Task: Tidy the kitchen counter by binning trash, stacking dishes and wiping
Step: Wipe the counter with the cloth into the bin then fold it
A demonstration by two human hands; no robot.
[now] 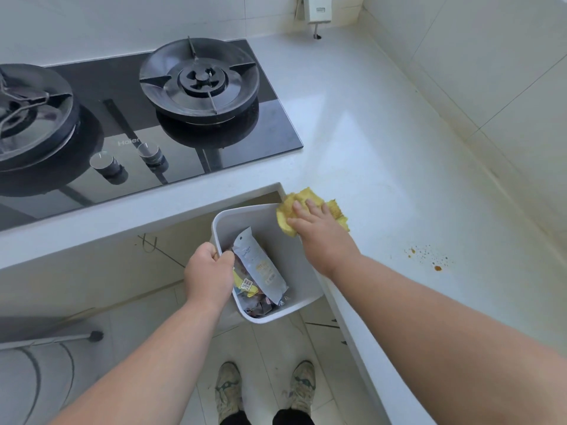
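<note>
My left hand (210, 268) grips the near rim of the small pale grey plastic bin (288, 256), fingers curled over the edge and thumb inside; I hold it up just under the inner corner of the white stone counter (383, 167), so that whatever I sweep off the edge should fall into it; inside lie already a pale blue snack packet (259, 262) and other wrappers. My right hand (319, 231) lies flat, fingers almost straight, pressing the crumpled yellow cloth (302, 196) on the counter edge just beside the bin's rim; it pinches nothing. I think the wiping is not finished, because the orange-brown splatter (429, 257) sits well apart to the right; the black glass gas hob (147, 118) is on the left.
</note>
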